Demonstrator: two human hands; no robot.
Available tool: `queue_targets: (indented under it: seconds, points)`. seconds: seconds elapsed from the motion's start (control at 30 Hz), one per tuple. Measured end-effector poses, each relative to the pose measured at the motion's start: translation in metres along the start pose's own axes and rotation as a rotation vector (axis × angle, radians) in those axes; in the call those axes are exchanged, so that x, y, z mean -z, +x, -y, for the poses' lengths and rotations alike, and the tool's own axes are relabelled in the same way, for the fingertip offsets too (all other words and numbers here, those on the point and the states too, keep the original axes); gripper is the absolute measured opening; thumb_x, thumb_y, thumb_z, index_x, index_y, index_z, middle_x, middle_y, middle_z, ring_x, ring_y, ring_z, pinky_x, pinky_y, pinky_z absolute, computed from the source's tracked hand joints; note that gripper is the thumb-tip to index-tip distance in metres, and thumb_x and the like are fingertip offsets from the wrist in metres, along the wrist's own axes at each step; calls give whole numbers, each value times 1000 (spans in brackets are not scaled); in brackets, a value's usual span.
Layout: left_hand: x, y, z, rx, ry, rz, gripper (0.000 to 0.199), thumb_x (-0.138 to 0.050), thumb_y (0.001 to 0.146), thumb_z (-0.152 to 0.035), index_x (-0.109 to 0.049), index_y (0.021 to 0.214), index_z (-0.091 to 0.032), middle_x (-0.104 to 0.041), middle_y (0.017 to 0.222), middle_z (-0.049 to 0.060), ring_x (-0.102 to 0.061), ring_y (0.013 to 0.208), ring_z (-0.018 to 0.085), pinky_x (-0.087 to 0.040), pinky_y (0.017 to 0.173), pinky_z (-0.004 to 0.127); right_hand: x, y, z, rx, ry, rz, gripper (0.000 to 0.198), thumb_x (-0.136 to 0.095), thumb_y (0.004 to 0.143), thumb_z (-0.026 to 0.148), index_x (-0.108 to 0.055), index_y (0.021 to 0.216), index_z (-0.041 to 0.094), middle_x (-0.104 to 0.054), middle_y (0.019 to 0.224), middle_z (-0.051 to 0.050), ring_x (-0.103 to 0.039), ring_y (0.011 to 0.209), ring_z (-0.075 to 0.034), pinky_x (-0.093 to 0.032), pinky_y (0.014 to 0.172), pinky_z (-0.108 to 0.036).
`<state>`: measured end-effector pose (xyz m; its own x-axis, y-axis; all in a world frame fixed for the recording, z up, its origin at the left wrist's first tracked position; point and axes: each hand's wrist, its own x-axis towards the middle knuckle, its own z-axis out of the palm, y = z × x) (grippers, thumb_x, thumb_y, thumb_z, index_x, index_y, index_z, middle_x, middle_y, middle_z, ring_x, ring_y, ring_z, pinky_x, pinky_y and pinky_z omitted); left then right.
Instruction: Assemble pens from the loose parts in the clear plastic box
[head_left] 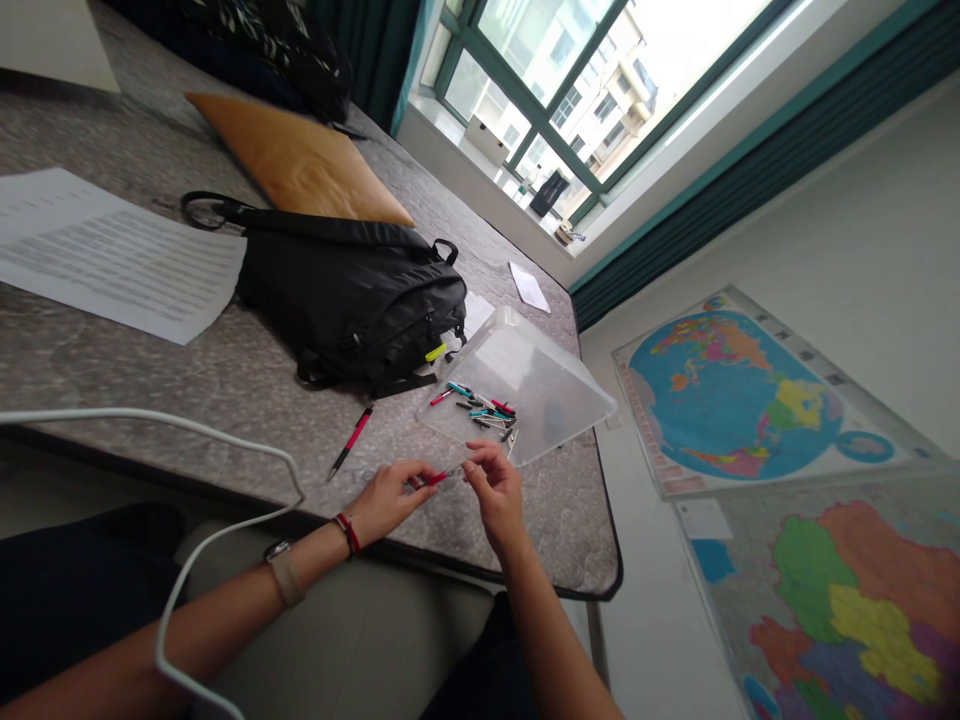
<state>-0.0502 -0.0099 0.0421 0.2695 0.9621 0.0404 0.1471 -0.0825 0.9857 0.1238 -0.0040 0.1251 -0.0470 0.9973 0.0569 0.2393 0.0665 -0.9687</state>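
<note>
My left hand is closed in a pinch on a short red pen part above the table's near edge. A thin, pale pen piece runs from it toward my right hand, whose thumb and fingers pinch its other end. Whether it is a spring or a refill is too small to tell. Just beyond my hands lies a clear plastic tray, tilted in view. Several red, blue and black pen parts are heaped at its left side. A whole red and black pen rests on the table left of my hands.
A black backpack lies behind the pen, with a padded orange envelope beyond it. Printed papers are at the left. A white cable loops across my left forearm. The table's right edge is close to my right arm.
</note>
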Motion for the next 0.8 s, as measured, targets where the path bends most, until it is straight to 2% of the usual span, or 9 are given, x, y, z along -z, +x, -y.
queue_targets:
  seconds: [0.57, 0.7, 0.8]
  points:
    - [-1, 0, 2, 10, 17, 0, 22, -64, 83, -38, -73, 98, -23, -74, 94, 0, -66, 83, 17, -50, 70, 25, -1, -13, -15, -3, -26, 7, 16, -72, 81, 32, -64, 89, 21, -62, 113, -7, -57, 108, -22, -48, 73, -26]
    - [0, 0, 1, 14, 10, -4, 22, -64, 83, -37, -73, 97, -23, -74, 94, 0, -66, 82, 17, -50, 71, 25, 11, -8, -28, -54, -26, -20, 21, -68, 83, 38, -66, 96, 22, -64, 110, -7, -61, 96, -20, -50, 70, -27]
    - [0, 0, 1, 22, 2, -4, 21, -64, 83, -36, -73, 97, -23, -74, 95, 1, -67, 84, 17, -50, 72, 25, 33, 12, -46, -137, -43, -124, 29, -63, 83, 45, -66, 100, 21, -66, 100, -6, -62, 80, -16, -51, 65, -27]
